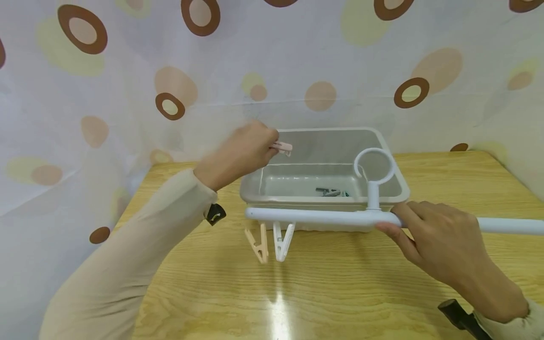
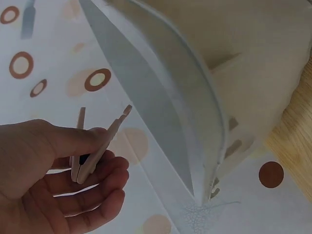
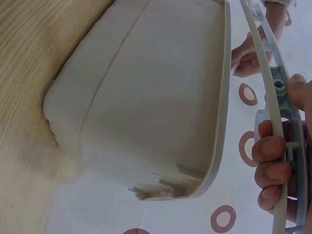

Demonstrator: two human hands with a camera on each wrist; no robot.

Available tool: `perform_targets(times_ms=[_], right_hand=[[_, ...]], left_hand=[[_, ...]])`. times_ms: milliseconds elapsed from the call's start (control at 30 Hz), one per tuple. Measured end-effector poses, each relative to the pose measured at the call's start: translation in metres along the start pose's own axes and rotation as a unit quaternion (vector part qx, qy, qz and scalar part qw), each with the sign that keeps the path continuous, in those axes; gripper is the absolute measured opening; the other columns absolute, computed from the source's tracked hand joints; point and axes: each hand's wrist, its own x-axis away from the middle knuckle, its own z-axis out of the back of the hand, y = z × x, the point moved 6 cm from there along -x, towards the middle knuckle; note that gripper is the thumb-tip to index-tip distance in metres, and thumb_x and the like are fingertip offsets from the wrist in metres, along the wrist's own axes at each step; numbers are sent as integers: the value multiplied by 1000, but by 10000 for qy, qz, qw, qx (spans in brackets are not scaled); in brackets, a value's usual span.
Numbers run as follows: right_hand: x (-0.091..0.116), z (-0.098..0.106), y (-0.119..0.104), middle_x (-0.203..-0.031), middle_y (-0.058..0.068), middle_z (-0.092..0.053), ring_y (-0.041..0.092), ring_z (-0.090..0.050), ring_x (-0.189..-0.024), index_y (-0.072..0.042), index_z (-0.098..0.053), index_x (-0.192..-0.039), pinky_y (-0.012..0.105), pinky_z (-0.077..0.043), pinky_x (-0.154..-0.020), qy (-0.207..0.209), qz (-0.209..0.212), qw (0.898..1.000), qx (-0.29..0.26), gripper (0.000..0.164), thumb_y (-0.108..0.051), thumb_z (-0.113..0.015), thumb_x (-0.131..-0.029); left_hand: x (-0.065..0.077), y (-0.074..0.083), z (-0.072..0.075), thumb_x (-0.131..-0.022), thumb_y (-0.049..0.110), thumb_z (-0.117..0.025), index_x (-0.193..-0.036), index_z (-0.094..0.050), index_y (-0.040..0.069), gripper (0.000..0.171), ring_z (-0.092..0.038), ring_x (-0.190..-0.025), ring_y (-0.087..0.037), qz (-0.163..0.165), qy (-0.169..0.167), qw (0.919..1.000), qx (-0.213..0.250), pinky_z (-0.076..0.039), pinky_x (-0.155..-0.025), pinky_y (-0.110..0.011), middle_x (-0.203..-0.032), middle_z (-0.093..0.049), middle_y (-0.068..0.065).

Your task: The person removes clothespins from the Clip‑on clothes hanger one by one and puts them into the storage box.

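Observation:
My left hand (image 1: 248, 148) is raised over the left part of a pale grey plastic bin (image 1: 323, 131). It pinches a pink clothespin (image 1: 282, 147) between thumb and fingers; the left wrist view shows that clothespin (image 2: 85, 171) from the side. With my right hand (image 1: 444, 243) I grip the bar of a white plastic hanger (image 1: 314, 216) in front of the bin, its round hook (image 1: 393, 163) pointing up. From the hanger's left end hang a peach clothespin (image 1: 263, 243) and a white clothespin (image 1: 278, 250), side by side. The hanger's right end runs out of the head view.
Several dark clothespins (image 1: 329, 192) lie on the bin's floor, toward the right. The bin stands on a wooden table (image 1: 204, 288). A white curtain (image 1: 272, 56) with brown and yellow circles hangs behind and along the left side.

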Motion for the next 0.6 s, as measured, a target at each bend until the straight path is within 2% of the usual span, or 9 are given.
perform_targets(times_ms=[167,333,467,600], right_hand=[[1,-2,0,-53,-7,-35,9,-30,-42,-8,-48,-75,23,-20,-37,-95,10,9999,-123,61,-61,-27,-99],[1,-4,-3,-54,-6,-36,10,-32,-41,-8,-51,-75,24,-22,-36,-139,68,9998,-154,62,-60,-27,-99],[2,-5,-4,-54,-7,-35,9,-31,-42,-9,-50,-75,23,-22,-37,-281,19,9995,-145,62,-60,-26,-99],[2,-5,-6,-54,-7,-35,9,-31,-42,-9,-50,-75,23,-22,-37,-190,62,9996,-196,61,-60,-27,-99]], left_hand=[[-16,6,-11,-96,18,-61,-90,-69,4,17,-58,-73,-23,-350,-493,9977,-321,-49,-67,-34,-80,-65,-9],[-33,12,-20,-93,28,-64,-89,-69,5,24,-62,-82,-24,-585,-973,9902,-816,-52,-75,-36,-90,-67,-10],[-45,11,-26,-90,35,-63,-92,-71,7,29,-62,-88,-24,-643,-1097,9845,-1210,-54,-76,-37,-97,-66,-10],[-53,10,-32,-88,40,-61,-95,-72,10,33,-62,-91,-23,-649,-1201,9804,-1423,-54,-79,-37,-101,-65,-10]])
